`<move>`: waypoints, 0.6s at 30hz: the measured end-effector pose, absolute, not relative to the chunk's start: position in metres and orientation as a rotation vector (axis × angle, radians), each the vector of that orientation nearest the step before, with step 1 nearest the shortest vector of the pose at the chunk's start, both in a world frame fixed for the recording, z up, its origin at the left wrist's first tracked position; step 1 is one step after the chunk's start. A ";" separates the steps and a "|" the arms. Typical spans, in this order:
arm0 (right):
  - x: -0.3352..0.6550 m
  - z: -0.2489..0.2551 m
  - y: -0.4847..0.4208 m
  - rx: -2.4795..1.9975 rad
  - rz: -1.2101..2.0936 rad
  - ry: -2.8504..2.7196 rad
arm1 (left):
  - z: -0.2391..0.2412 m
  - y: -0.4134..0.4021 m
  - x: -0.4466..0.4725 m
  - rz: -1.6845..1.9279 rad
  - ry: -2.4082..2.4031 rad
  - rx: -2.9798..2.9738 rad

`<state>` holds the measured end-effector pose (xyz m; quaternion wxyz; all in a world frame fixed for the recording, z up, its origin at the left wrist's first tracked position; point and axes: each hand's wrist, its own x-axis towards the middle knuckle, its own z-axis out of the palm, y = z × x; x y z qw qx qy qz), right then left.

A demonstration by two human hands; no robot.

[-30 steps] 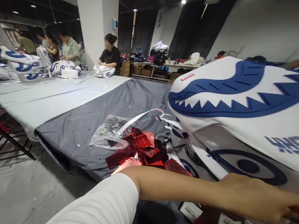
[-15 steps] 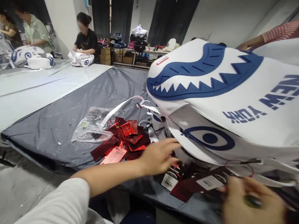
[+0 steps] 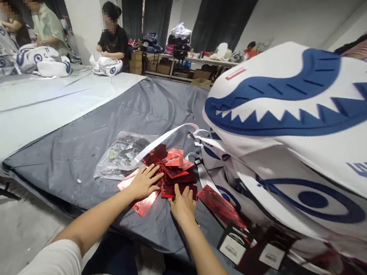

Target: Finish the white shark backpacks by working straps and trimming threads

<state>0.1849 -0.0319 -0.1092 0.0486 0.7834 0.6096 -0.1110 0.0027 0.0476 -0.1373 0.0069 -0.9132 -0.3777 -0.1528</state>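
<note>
A heap of shiny red tags (image 3: 170, 170) lies on the grey table cover (image 3: 96, 139). My left hand (image 3: 144, 182) rests flat on the left side of the heap, fingers spread and open. My right hand (image 3: 182, 204) presses on the heap's near edge with its fingers curled down onto the tags; a small green thing shows at its fingertips. A clear plastic bag (image 3: 120, 154) lies just behind the heap. To the right stands a pile of white backpacks with a blue shark mouth and eye (image 3: 300, 109).
White straps (image 3: 166, 137) trail from the backpacks across the tags. Dark tags with white labels (image 3: 247, 248) lie at the table's near edge. Other people work on similar bags (image 3: 40, 61) at the far light-grey end of the table. Boxes stand behind them.
My left hand has drawn back from the backpacks onto the red tags. My right hand has moved from the lower right up to the same heap. The view has tilted slightly.
</note>
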 end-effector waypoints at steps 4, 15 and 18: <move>0.176 -0.112 0.027 2.407 -0.306 1.829 | -0.140 0.097 -0.007 -0.548 -1.255 -2.847; 0.157 -0.058 0.043 2.342 0.148 1.994 | -0.104 0.117 -0.079 -1.046 -1.412 -2.501; 0.141 -0.036 0.021 2.424 -0.105 1.985 | -0.109 0.100 -0.136 -0.869 -1.899 -2.191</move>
